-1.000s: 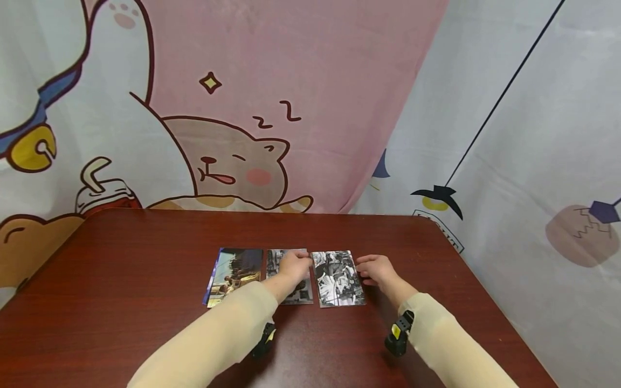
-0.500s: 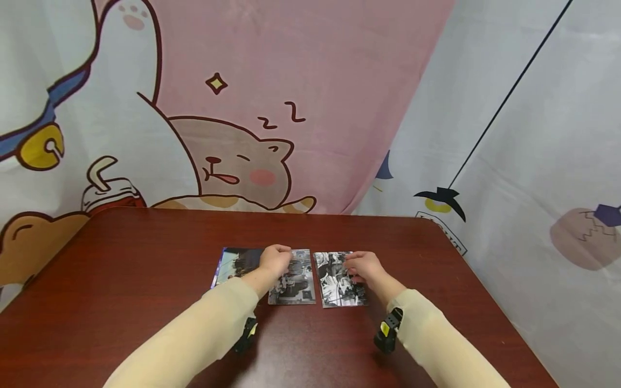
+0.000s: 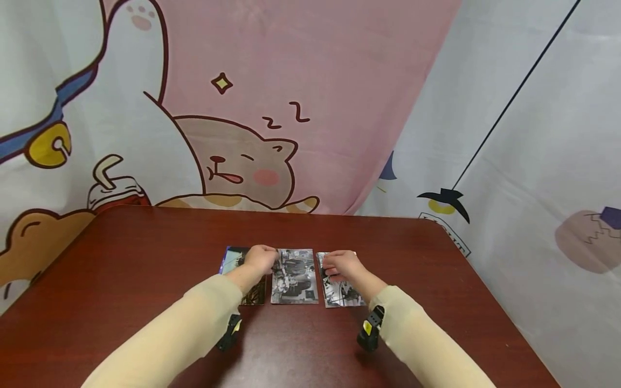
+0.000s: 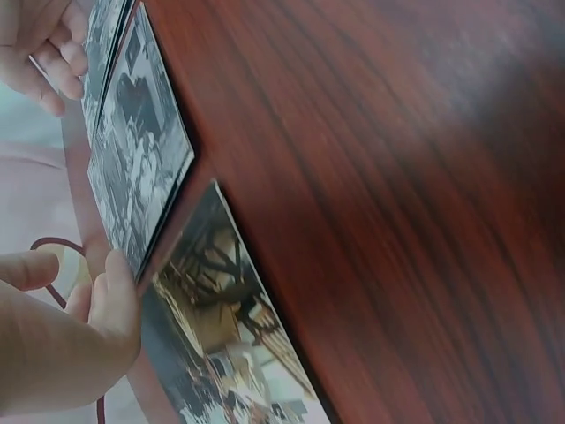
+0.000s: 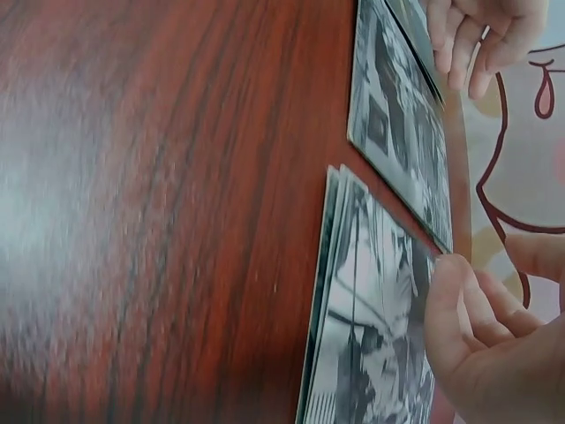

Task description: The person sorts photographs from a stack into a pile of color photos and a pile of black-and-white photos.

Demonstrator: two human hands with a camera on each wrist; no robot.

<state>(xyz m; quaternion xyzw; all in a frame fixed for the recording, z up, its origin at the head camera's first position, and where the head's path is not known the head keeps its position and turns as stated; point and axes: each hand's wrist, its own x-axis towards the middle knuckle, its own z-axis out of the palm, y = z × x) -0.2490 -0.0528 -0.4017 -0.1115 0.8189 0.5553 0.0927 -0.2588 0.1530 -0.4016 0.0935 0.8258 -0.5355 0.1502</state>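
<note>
Three piles of printed photo cards lie side by side on the table. My left hand (image 3: 259,260) is over the colour photo pile (image 3: 253,295), its fingertips near the left edge of the middle black-and-white photo pile (image 3: 296,277). In the left wrist view its fingers (image 4: 116,305) are loosely bent and hold nothing. My right hand (image 3: 343,265) hovers over the right black-and-white photo pile (image 3: 339,293), partly covering it. In the right wrist view, the right fingers (image 5: 448,287) are at that pile's far edge, close to the gap beside the middle pile; whether they touch cannot be told.
The dark red-brown wooden table (image 3: 145,291) spreads around the piles. Behind it hangs a cartoon-printed curtain (image 3: 339,108). The right pile's cards (image 5: 331,265) are slightly fanned at their edges.
My left hand has moved left, from the middle pile's right side to its left side. My right hand has moved left from beside the right pile to above it. The piles keep their arrangement.
</note>
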